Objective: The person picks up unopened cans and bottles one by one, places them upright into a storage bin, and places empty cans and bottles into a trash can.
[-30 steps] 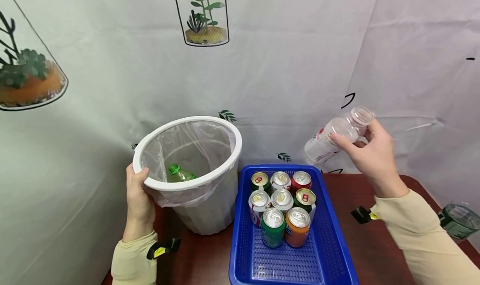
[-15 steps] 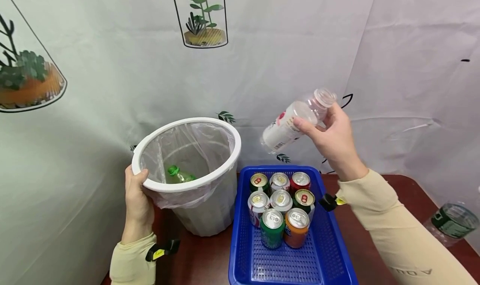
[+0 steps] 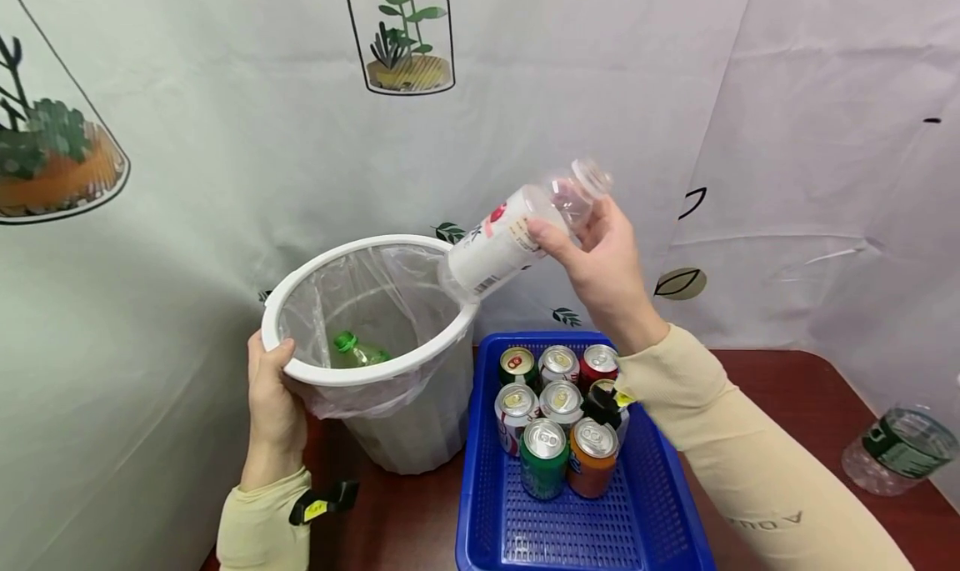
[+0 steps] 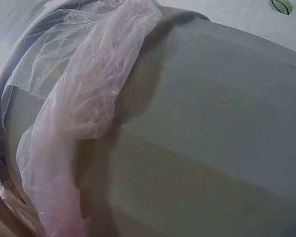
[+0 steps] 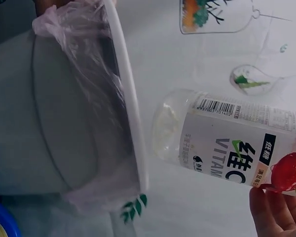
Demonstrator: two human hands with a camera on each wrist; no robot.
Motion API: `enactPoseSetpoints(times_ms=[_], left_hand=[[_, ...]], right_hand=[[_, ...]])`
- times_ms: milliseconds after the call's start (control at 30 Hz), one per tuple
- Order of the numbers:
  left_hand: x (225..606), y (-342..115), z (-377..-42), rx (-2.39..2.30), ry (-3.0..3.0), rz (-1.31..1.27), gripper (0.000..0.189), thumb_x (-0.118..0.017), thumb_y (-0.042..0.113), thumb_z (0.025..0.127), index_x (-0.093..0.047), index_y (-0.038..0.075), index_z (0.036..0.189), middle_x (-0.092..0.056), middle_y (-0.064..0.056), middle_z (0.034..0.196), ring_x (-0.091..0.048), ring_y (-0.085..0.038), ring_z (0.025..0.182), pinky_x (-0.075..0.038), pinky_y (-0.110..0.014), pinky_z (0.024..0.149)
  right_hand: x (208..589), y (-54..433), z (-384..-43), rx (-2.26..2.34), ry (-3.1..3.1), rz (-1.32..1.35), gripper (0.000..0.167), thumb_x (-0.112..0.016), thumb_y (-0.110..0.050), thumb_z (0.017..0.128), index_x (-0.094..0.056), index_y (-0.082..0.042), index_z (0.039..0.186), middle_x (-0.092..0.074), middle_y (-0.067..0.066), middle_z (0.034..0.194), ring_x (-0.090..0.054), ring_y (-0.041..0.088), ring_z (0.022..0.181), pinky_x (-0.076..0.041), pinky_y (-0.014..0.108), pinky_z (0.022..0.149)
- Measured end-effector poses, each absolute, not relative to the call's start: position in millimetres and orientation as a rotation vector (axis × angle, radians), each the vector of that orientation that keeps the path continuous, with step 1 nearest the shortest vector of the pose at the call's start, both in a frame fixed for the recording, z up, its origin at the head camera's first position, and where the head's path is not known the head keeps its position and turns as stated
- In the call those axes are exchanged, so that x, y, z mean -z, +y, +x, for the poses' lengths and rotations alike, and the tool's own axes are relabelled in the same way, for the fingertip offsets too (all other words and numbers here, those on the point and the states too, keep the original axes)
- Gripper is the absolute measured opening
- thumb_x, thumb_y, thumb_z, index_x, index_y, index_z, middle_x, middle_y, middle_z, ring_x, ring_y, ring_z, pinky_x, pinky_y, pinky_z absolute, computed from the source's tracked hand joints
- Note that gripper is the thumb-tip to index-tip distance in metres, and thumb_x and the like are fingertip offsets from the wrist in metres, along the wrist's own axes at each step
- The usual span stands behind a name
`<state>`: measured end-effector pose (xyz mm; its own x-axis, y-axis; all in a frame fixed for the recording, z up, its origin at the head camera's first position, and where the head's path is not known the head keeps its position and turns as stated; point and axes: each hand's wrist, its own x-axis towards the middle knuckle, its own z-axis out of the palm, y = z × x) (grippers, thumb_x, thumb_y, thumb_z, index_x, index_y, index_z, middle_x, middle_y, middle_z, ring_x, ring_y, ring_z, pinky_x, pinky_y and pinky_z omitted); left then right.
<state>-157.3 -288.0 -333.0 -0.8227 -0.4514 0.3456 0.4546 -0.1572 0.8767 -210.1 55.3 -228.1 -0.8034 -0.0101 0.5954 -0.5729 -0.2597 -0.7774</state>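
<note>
My right hand (image 3: pixel 611 267) grips a clear plastic bottle (image 3: pixel 495 242) with a white label near its neck. The bottle tilts, base down and to the left, and its base overlaps the right rim of a grey trash can (image 3: pixel 420 433) in the head view. In the right wrist view the label shows a red fruit, and the base points at the white rim (image 5: pixel 130 108). My left hand (image 3: pixel 276 400) holds the can's left rim, thumb over the top. A thin plastic liner (image 4: pixel 84 94) folds over the rim. Inside the can lies a green bottle (image 3: pixel 360 350).
A blue plastic basket (image 3: pixel 577 542) with several drink cans (image 3: pixel 543 442) stands right of the trash can, under my right forearm. Another clear bottle with a green label (image 3: pixel 896 450) is at the table's right edge. A printed cloth (image 3: pixel 585 79) hangs behind.
My right hand has carried the bottle leftward from the right side, over the basket, to the trash can's rim. The left hand keeps its hold on the rim.
</note>
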Motion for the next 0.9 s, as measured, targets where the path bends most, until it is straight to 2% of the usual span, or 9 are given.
enactPoseSetpoints(times_ms=[233,533,767,900], left_hand=[[331.5,-288.5,-157.6,2.021,-1.538,-0.007,0.039,-0.045,0.023,0.097,-0.048,0.012,0.135,-0.047,-0.003,0.133,-0.04,-0.018,0.122,-0.027,-0.033,0.098],[332.9,-288.9,-156.5,2.029,-1.534,0.008,0.038,-0.046,0.024,0.097,-0.048,0.014,0.134,-0.047,-0.002,0.132,-0.041,-0.017,0.12,-0.027,-0.032,0.098],[332.1,-287.6,-155.4,2.031,-1.528,0.016,0.036,-0.047,0.024,0.097,-0.05,0.014,0.132,-0.048,-0.001,0.13,-0.042,-0.017,0.118,-0.029,-0.031,0.096],[331.2,-286.7,-156.3,2.036,-1.519,0.016,0.036,-0.048,0.022,0.096,-0.05,0.014,0.131,-0.048,0.0,0.129,-0.043,-0.017,0.116,-0.03,-0.03,0.095]], right_hand=[[237.3,28.1,-216.9,-2.095,-1.721,0.762,0.065,-0.073,-0.001,0.089,-0.046,-0.002,0.149,-0.06,0.009,0.14,-0.062,0.02,0.123,-0.055,0.03,0.098],[249.4,-15.0,-219.0,-1.998,-1.851,0.935,0.068,-0.079,-0.002,0.085,-0.05,-0.007,0.146,-0.063,0.013,0.131,-0.066,0.024,0.115,-0.059,0.039,0.093],[252.5,-38.3,-216.3,-1.575,-2.092,1.018,0.068,-0.088,-0.023,0.082,-0.055,-0.015,0.14,-0.062,0.001,0.122,-0.064,0.013,0.102,-0.059,0.028,0.085],[251.4,-46.1,-218.9,-1.571,-2.132,1.054,0.067,-0.088,-0.024,0.083,-0.054,-0.016,0.141,-0.061,0.001,0.119,-0.066,0.013,0.099,-0.061,0.029,0.085]])
